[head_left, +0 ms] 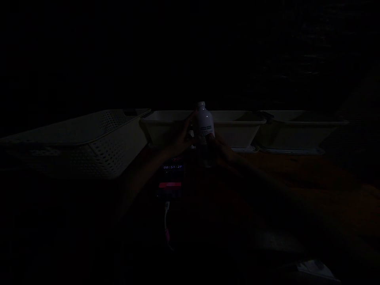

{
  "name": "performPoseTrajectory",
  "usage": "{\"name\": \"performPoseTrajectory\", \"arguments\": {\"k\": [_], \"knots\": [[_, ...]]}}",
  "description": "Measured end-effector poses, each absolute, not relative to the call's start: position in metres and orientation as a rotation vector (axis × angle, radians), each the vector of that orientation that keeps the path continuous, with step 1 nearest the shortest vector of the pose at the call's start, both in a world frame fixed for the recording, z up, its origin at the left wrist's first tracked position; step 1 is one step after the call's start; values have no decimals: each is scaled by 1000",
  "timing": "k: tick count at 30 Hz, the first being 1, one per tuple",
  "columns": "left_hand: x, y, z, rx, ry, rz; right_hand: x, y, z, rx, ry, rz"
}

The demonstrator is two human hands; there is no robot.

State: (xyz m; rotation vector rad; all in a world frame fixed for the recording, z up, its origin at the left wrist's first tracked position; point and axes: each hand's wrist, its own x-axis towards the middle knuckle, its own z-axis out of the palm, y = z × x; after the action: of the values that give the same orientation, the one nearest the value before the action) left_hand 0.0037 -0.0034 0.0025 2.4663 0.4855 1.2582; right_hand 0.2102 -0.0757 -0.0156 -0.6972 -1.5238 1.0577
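Note:
A white bottle [204, 122] with a white cap and dark green print on its label stands upright in the middle of the head view. My left hand [182, 140] is at its left side, fingers reaching up along the bottle toward the shoulder. From the right, my right hand [222, 147] grips the lower part, its thumb on the front of the label. Both hands are closed around the bottle. Deep shadow hides the bottle's base and most finger detail.
A lit phone [170, 178] showing a timer lies in front, with a white cable [166, 213] plugged in. Behind stand a perforated white basket [118, 146] at left, a pale tub [237, 132] in the middle and another tub [297, 134] at right. The wooden table [297, 174] is very dark.

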Motion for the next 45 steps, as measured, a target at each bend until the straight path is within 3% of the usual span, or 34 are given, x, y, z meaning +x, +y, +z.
{"name": "performPoseTrajectory", "arguments": {"k": [45], "knots": [[3,-10,1,2493,543,1236,212,-72,-22,-664,-1546,1022]]}}
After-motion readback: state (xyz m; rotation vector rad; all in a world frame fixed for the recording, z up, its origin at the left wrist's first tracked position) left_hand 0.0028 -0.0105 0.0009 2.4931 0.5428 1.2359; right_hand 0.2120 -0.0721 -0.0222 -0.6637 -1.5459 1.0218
